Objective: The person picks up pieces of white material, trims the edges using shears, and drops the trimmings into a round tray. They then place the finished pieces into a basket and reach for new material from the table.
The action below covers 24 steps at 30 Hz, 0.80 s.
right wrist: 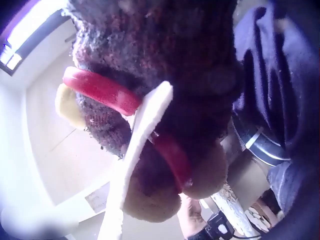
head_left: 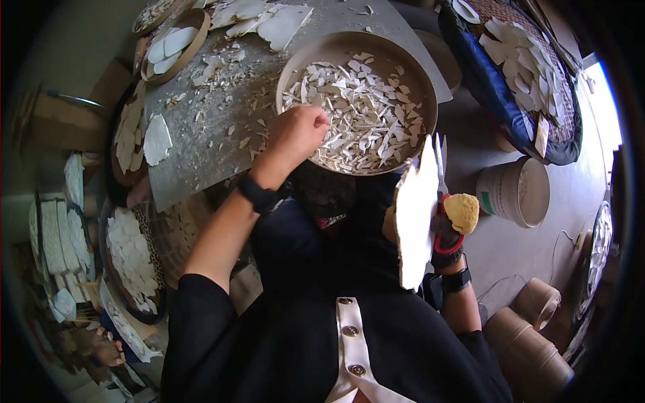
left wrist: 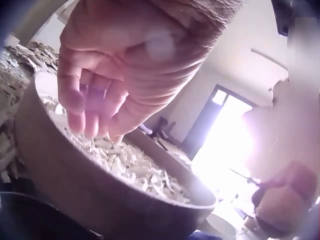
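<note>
My bare left hand (head_left: 295, 138) is over a round, shallow tray (head_left: 310, 55) heaped with white broken chips (head_left: 366, 114). In the left wrist view its fingers (left wrist: 75, 102) hang loosely bent, tips close above the chips, and nothing shows held between them. On the right, my right hand (head_left: 446, 230) wears a dark knit glove with yellow fingertip covers (head_left: 463, 213). It grips scissors with red handles (right wrist: 102, 92), blades (head_left: 440, 164) pointing away from me. A flat, rough-edged white piece (head_left: 415, 225) stands on edge against the scissors; it hides part of that hand.
A grey table (head_left: 201, 158) carries scattered scraps, larger white pieces (head_left: 285, 25) and a round box (head_left: 195, 47) of white pieces. At right stand a white bucket (head_left: 494, 191) and a basket holding more flat pieces (head_left: 524, 67). Further trays of pieces (head_left: 131, 258) are at left.
</note>
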Tool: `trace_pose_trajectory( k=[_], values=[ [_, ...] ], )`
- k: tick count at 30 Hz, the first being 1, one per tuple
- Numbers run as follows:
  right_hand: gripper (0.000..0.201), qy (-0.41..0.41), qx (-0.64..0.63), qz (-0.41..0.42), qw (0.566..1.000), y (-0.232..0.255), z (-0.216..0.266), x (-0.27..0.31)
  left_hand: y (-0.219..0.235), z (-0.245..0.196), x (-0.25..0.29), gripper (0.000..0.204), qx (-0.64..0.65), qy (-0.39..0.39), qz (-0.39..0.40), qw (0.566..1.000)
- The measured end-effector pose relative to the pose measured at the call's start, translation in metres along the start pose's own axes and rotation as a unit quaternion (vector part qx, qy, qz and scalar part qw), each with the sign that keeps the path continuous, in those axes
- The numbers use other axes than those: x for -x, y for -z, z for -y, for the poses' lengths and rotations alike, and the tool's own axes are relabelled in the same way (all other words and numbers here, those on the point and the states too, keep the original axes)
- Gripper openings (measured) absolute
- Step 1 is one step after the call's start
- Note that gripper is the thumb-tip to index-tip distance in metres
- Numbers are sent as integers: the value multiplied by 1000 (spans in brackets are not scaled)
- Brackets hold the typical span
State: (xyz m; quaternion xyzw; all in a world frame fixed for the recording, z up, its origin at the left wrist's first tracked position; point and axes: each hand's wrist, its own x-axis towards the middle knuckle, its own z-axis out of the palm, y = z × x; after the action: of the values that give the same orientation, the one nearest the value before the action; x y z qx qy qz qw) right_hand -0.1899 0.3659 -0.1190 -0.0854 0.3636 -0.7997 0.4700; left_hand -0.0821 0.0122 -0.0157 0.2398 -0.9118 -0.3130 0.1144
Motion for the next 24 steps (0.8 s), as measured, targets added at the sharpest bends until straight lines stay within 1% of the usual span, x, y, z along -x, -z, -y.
trace_pose_trajectory(
  k=[1,4,5,7,8,9,10,11,12,13,14,15,16,17,18,19,20,22,23,24],
  values=[
    [54,-4,-3,12,1000,3,-1,1,-7,-1,-3,13,-94,-33,-36,994],
    [54,-7,-36,28,999,10,-6,3,-22,4,-16,16,-183,2,-29,983],
    [54,-8,-50,32,998,15,-8,3,-22,2,-18,17,-180,8,-24,983],
    [54,-12,-81,43,996,26,-13,3,-12,3,-18,14,-38,25,-21,999],
    [54,-15,-98,51,994,30,-15,4,-3,6,-17,12,34,34,-19,999],
    [54,-17,-114,58,992,36,-18,3,10,12,-12,14,118,17,-10,993],
    [54,-18,-130,65,989,41,-19,3,33,5,-3,15,169,22,43,984],
    [54,-21,-144,76,986,46,-22,2,58,2,5,15,176,77,136,972],
    [54,-24,-157,84,984,51,-24,1,74,2,12,16,181,132,226,948],
    [54,-28,-177,97,979,55,-26,-1,75,4,19,17,137,83,187,969],
    [54,-9,-117,95,989,58,-28,-4,75,8,26,19,92,33,145,985],
    [55,-12,-117,86,989,59,-32,-6,76,12,31,20,45,-15,102,994],
    [55,-16,-117,77,990,60,-36,-8,69,12,31,22,0,-7,69,998],
    [56,-42,-175,58,982,59,-38,-9,61,10,29,24,-71,-48,52,995],
    [57,-59,-205,63,975,61,-40,-12,54,6,26,25,-142,-90,35,985],
    [57,-75,-234,67,967,63,-42,-15,44,-3,25,30,-200,-111,23,973],
    [58,-84,-235,94,964,71,-46,-20,34,-8,21,32,-286,-92,63,952],
    [60,-82,-228,118,963,72,-46,-24,12,-4,2,34,-274,-8,164,948],
    [60,-70,-220,115,966,68,-47,-25,7,-8,-10,36,-163,18,158,974],
    [61,-57,-213,111,969,65,-48,-25,3,-12,-23,39,-50,42,151,986]
  ],
)
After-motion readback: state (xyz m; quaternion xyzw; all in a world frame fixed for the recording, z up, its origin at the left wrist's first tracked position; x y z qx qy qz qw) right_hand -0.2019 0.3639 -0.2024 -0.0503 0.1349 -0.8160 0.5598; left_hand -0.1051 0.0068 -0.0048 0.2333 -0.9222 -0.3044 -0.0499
